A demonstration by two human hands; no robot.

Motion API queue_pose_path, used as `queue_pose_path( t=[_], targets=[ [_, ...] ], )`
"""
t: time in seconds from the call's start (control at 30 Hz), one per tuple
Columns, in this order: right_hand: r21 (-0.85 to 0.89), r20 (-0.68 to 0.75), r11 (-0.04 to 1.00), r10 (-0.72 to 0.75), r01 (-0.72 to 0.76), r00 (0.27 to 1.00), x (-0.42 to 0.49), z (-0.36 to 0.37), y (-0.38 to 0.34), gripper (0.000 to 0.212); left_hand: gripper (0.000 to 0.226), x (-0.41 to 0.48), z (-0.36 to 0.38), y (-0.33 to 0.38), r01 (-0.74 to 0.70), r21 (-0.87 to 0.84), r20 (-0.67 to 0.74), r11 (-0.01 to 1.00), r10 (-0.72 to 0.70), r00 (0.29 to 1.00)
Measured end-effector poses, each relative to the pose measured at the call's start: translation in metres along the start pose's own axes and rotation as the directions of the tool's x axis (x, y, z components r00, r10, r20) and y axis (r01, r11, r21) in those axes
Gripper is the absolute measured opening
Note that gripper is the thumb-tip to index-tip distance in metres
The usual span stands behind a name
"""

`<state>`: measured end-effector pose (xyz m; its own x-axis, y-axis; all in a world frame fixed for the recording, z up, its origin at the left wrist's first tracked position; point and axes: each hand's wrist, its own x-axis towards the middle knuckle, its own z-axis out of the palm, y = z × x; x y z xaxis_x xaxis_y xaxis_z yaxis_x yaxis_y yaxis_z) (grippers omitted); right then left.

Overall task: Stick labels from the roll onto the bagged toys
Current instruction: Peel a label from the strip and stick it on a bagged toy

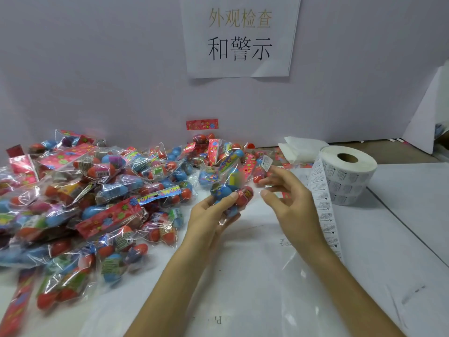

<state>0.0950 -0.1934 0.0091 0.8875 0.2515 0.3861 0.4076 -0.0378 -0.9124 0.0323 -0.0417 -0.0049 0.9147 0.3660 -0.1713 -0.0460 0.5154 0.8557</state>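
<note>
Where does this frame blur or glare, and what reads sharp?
Head view: motion blur smears the held bag in the left hand and the lower-left edge of the pile. Head view: glare streaks its cellophane and the clear sheet on the table. Head view: wall sign and label roll are sharp; light is even, shadows soft.

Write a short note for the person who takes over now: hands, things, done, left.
Left hand: grips one bagged toy above the table.
Right hand: fingers loose, one label seemingly stuck on a fingertip, not yet on the bag.
Label roll stands at the right, its strip trailing toward the person; pile of bagged toys lies left.
Done: one label peeled. Left: stick it on the held bag, then continue; which piled bags are labelled, I cannot tell.
</note>
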Motion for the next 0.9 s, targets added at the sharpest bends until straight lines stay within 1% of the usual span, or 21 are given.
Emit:
queue_pose_path(
  t=[0.03,0.07,0.1,0.17,0.2,0.23,0.33,0.37,0.6,0.8,0.9],
  targets=[
    [0.044,-0.009,0.999,0.013,-0.012,1.000,0.001,-0.002,-0.002,0.033,0.041,0.001,0.000,0.000,-0.001,-0.018,-0.016,1.000,0.001,1.000],
    [0.123,0.009,0.991,0.054,-0.055,0.999,0.001,-0.003,-0.003,0.028,0.032,0.001,0.000,0.001,-0.004,-0.031,-0.035,1.000,0.003,0.999],
    [0.236,0.058,0.964,0.114,-0.125,0.992,0.001,-0.004,-0.005,0.023,0.027,0.001,0.000,0.001,-0.009,-0.034,-0.056,0.999,0.007,0.998],
    [0.452,0.203,0.841,0.226,-0.296,0.953,0.001,-0.003,-0.007,0.021,0.024,0.001,0.001,0.001,-0.025,-0.029,-0.083,0.999,0.022,0.996],
    [0.491,0.252,0.793,0.266,-0.360,0.930,-0.001,-0.001,-0.007,0.026,0.025,0.001,0.001,0.001,-0.034,-0.030,-0.093,0.999,0.031,0.995],
    [0.491,0.286,0.771,0.296,-0.405,0.911,-0.002,0.002,-0.007,0.029,0.025,0.001,0.001,0.001,-0.043,-0.035,-0.102,0.998,0.039,0.994],
    [0.444,0.322,0.760,0.360,-0.475,0.876,-0.007,0.011,-0.005,0.020,0.027,0.001,0.002,-0.001,-0.067,-0.063,-0.104,0.996,0.061,0.993],
    [0.429,0.325,0.760,0.374,-0.488,0.869,-0.008,0.013,-0.004,0.021,0.028,0.000,0.003,-0.001,-0.072,-0.074,-0.097,0.995,0.064,0.993],
    [0.376,0.317,0.778,0.402,-0.503,0.859,-0.010,0.015,-0.004,0.026,0.026,0.000,0.003,-0.003,-0.102,-0.089,-0.089,0.991,0.095,0.992],
    [0.407,0.376,0.731,0.413,-0.548,0.830,-0.010,0.013,-0.004,0.028,0.019,-0.001,0.004,-0.005,-0.147,-0.088,-0.089,0.985,0.139,0.986],
    [0.416,0.398,0.711,0.419,-0.567,0.817,-0.010,0.013,-0.005,0.028,0.024,-0.002,0.005,-0.005,-0.169,-0.073,-0.070,0.983,0.164,0.984]
  ],
)
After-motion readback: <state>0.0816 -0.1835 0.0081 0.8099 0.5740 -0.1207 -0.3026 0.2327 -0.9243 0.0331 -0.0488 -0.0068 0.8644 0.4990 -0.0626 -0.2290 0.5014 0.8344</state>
